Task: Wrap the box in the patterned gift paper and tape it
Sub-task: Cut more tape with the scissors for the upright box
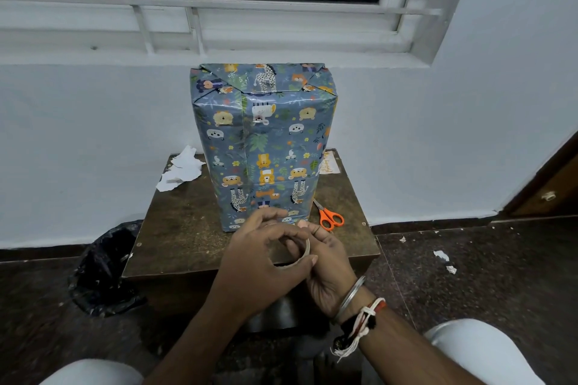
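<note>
Left hand [262, 262] and right hand [328, 272] grip the tape roll [306, 251] above the near edge of the table [175, 237]. The box [266, 141] stands upright behind them, with scissors [330, 217] just beside its right.

The wrapped box [266, 147] stands upright on the small table [175, 237], which is placed against the wall under the window [219, 0]. Left of the box, at the back corner of the table, lie torn paper scraps [181, 172]. The scissors [330, 217] lie just right of the box, and a paper card [328, 164] is behind them. In front of the box, the left hand [259, 262] and the right hand [328, 269] hold the tape roll [305, 251] between them. A plastic bag [103, 269] sits on the floor left of the table; paper bits [442, 256] lie on the floor to the right.
</note>
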`<state>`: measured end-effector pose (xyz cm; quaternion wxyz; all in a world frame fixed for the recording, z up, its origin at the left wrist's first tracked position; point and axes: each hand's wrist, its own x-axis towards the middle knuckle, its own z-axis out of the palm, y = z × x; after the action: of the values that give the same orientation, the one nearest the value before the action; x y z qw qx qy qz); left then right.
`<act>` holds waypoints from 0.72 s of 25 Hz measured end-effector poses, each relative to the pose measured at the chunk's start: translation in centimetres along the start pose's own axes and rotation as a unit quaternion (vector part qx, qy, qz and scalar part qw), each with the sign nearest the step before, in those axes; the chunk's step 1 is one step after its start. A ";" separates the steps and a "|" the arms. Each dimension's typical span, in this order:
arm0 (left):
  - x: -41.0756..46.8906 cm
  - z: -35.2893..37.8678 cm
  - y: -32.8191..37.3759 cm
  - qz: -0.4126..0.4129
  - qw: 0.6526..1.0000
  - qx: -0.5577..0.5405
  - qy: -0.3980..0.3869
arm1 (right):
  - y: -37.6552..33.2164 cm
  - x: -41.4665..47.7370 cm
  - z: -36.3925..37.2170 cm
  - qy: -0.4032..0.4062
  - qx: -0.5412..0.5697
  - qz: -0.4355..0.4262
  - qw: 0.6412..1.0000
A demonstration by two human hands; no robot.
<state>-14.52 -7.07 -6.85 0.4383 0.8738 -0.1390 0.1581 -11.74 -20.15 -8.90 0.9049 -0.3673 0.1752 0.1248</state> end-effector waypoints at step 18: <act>-0.5 0.2 -0.2 -0.169 0.972 -0.160 -0.018 | -2.8 -0.3 0.7 -0.072 -0.428 -0.252 0.865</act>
<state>-14.87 -7.07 -7.32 0.5905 0.8057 -0.0209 0.0422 -10.85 -21.63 -6.58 0.6699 -0.7398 -0.0594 -0.0184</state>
